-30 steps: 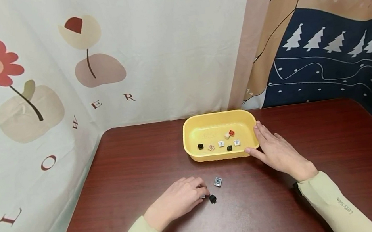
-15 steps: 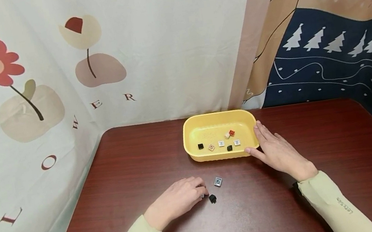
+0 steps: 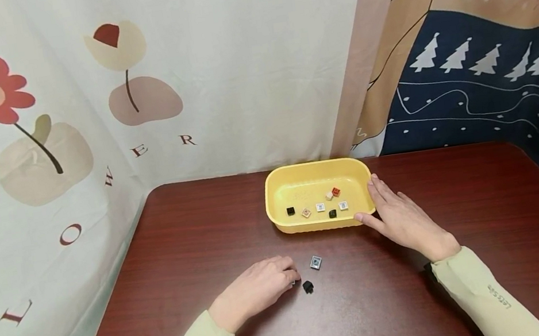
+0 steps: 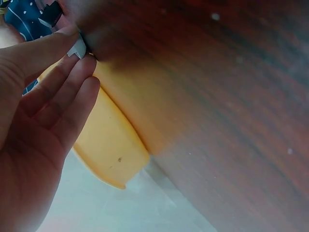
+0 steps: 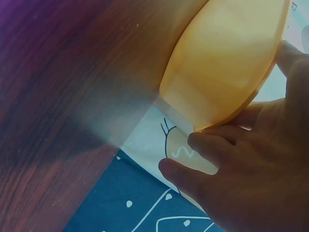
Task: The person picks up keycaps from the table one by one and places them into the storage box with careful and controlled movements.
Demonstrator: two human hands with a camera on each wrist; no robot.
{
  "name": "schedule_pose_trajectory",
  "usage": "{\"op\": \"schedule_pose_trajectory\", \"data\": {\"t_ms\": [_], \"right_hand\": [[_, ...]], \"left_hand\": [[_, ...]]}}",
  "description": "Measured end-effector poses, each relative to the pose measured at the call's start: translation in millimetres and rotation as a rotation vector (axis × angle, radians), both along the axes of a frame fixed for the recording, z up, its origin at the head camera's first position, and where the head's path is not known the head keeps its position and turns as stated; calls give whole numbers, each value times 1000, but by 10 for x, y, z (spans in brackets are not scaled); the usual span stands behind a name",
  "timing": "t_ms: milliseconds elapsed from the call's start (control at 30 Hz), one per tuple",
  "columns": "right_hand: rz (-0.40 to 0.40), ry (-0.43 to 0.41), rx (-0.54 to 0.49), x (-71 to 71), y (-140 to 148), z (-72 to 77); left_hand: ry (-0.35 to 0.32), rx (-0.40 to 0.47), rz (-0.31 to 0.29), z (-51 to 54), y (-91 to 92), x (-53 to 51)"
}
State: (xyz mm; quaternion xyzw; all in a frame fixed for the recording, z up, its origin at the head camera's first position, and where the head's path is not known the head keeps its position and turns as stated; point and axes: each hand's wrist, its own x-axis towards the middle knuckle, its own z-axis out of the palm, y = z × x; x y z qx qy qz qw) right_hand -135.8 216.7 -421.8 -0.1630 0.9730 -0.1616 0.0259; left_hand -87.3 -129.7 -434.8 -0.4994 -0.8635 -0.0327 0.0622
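Note:
My left hand (image 3: 258, 288) is low over the table, left of the tray. Its thumb and fingertips pinch a pale grey keycap (image 4: 77, 47), most of which the fingers hide in the head view. Just right of those fingertips lie a black keycap (image 3: 308, 287) and, a little farther back, a grey keycap (image 3: 316, 262) with its hollow side up. The right hand (image 3: 405, 223) rests against the right end of a yellow tray (image 3: 278, 228). Its fingers lie fairly straight along the tray's side, and the thumb touches the front rim.
Inside the tray are several small keycaps: black (image 3: 290, 211), white (image 3: 343, 206), beige (image 3: 306, 213) and red (image 3: 336, 191). The tray stands at the back edge of a dark red-brown table (image 3: 195, 231). A printed curtain (image 3: 246, 78) hangs directly behind.
The left fingertips have drawn back very slightly from the black keycap, with the pale keycap among them. The right hand and the tray stay put.

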Motion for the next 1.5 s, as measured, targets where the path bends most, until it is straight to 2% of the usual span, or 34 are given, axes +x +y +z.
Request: {"op": "schedule_pose_trajectory", "data": {"t_ms": [167,500,667,767,967,1200,1500], "right_hand": [[0,0,-2,-2,-1,4],[0,4,-3,-5,1,-1],[0,5,-4,-4,0,4],[0,3,-6,-2,-1,5],[2,13,-8,1,-6,1],[2,18,-11,5,-8,-7],[-3,15,-20,-5,-6,-19]], "left_hand": [[1,14,-2,22,-4,-2],[30,105,27,149,-21,-37],[60,152,37,213,-17,-101],[88,207,35,252,-16,-141],[87,328,36,305,20,-223],[96,370,59,368,124,-332],[97,408,78,392,264,-524]]}}
